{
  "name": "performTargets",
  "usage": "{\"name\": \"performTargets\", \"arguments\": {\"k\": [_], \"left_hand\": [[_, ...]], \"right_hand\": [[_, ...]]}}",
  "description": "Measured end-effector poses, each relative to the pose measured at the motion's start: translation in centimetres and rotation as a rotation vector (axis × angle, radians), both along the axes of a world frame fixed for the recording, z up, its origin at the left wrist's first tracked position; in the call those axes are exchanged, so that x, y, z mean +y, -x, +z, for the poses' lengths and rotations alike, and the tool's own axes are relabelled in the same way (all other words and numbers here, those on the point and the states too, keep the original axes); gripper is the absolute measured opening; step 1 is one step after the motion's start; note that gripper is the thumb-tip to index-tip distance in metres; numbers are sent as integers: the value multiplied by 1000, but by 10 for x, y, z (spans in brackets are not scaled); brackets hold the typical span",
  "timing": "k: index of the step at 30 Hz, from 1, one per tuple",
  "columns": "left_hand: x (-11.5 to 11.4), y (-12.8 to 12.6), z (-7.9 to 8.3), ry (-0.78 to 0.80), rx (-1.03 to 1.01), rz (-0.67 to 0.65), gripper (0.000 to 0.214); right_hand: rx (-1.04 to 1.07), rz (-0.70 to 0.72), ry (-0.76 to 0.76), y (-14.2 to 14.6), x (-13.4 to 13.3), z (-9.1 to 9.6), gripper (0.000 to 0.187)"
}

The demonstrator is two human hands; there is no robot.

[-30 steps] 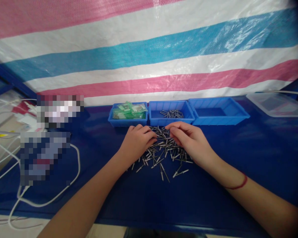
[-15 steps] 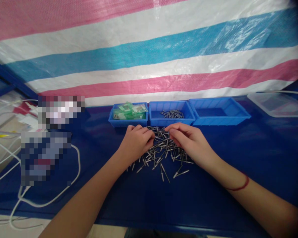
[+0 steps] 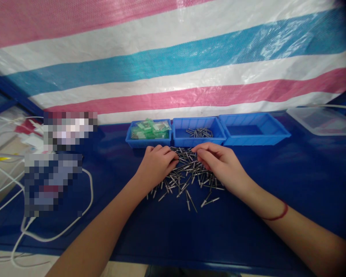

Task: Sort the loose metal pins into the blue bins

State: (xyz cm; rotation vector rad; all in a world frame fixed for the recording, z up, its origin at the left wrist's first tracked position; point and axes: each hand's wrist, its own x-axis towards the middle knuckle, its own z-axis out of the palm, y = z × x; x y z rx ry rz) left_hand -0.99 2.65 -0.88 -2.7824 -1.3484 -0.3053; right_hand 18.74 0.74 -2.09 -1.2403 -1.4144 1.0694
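Metal rivets (image 3: 192,167) lie in a loose, tangled pile at the centre of the frame, on a dark blue table (image 3: 173,234). Two bare hands flank them. The left hand (image 3: 158,163) is at the pile's left side, back upward, fingers bent and thumb close to them, a narrow shape; whether it grips a rivet, I cannot tell. The right hand (image 3: 220,163) is at the pile's right side, thumb and forefinger drawn close in a narrow pinch above the rivets; I cannot tell if anything is between the tips. A red bracelet (image 3: 285,211) circles the right wrist. A few rivets lie apart, just below the pile.

Behind the hands, three blue bins stand in a row across the middle of the frame. The left bin (image 3: 148,144) holds green and clear packets (image 3: 150,129); the middle bin (image 3: 198,142) holds a small heap of rivets; the right bin (image 3: 256,140) is the widest. A clear tray (image 3: 323,121) lies at the right edge. White cable (image 3: 92,190) loops at lower left, beside blurred blocks. A striped sheet (image 3: 161,65), pink, white and blue, fills the top.
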Motion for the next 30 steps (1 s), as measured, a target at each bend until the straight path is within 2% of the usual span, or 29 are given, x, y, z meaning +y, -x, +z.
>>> {"name": "performTargets", "arguments": {"k": [9, 15, 17, 21, 25, 30], "left_hand": [[-2, -1, -3, 1, 12, -19, 16], [-5, 0, 10, 3, 86, -9, 19], [-8, 1, 17, 47, 20, 8, 19], [-16, -3, 24, 227, -280, -20, 17], [-24, -11, 17, 339, -525, -11, 17], [-28, -17, 8, 371, -651, 23, 15]], "right_hand": [[-16, 10, -18, 0, 1, -1, 22], [-88, 16, -50, 0, 0, -3, 22], [-152, 42, -109, 1, -2, -4, 22], [-226, 121, -199, 5, -9, -3, 21], [-159, 121, -218, 7, -14, 0, 19], [7, 68, -141, 8, -15, 0, 19]]}}
